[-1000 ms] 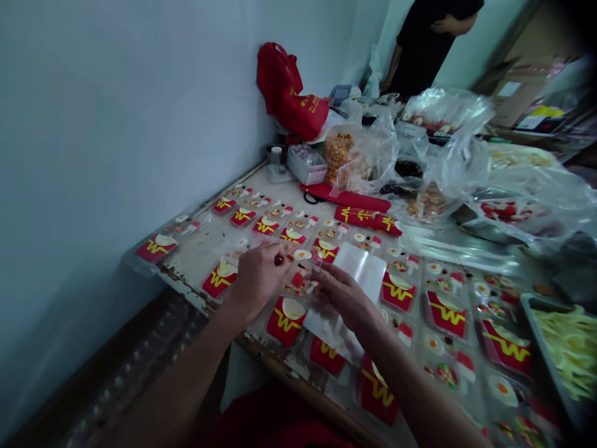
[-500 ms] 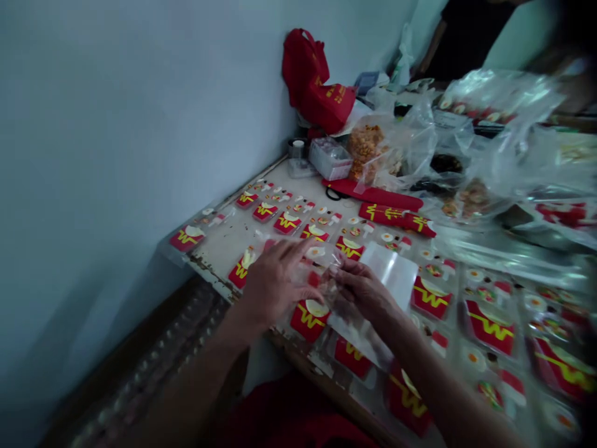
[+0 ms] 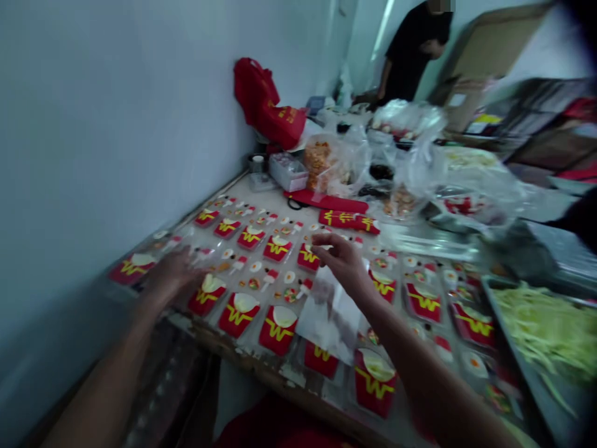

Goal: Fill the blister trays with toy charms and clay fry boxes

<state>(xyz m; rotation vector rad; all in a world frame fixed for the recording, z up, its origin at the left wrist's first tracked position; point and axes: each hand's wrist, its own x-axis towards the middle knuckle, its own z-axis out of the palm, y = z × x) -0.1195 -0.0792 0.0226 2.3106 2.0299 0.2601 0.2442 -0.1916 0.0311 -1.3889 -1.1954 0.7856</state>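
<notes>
Rows of flat clear packets, each with a red fries-box shape (image 3: 236, 314) marked in yellow and small food-shaped pieces, cover the table (image 3: 308, 376). At the left edge, my left hand (image 3: 172, 274) is over the packets, close to a stacked clear packet (image 3: 133, 269); motion smears its fingers, and I cannot tell whether it grips the plastic. My right hand (image 3: 342, 258) hovers above the middle rows, its thumb and fingers curved and apart, with nothing seen between them. Below it lies a stack of whitish translucent plastic sleeves (image 3: 333, 311).
A red bag (image 3: 275, 112) leans on the wall. Behind the packets stand a clear box (image 3: 288, 171), bags of orange pieces (image 3: 318, 163) and a red folded strip (image 3: 349, 221). A metal tray (image 3: 513, 336) holds pale yellow strips. A person in black (image 3: 413, 53) stands far back.
My hands, close together over a clear plastic piece before, are now apart. The left has moved toward the left-edge packets; the right has let go of the plastic. The view has turned right.
</notes>
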